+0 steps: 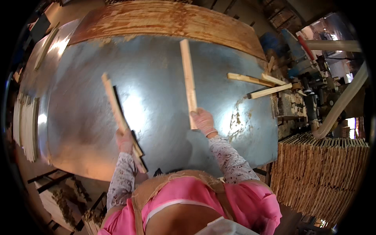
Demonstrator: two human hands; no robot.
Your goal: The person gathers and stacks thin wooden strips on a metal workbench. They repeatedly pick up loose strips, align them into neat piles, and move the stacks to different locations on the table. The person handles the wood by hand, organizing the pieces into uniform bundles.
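My right hand (204,121), in a pale glove, is closed around the near end of a light wooden strip (187,72). That strip points away from me across the metal-topped table (156,58). To the left, my gloved left hand (124,141) grips another wooden strip (111,96), which slants from far left to near right. A dark edge runs along this strip's right side; whether that is shadow or a second piece I cannot tell. The fingers of my left hand are partly hidden by the wood and blurred.
Several loose wooden strips (270,91) lie at the table's right edge, beside a machine (309,94) with a hose (344,100). A tall stack of strips (317,176) stands at the right. White strips (26,127) are piled on the left, and a plywood board (168,17) borders the far side.
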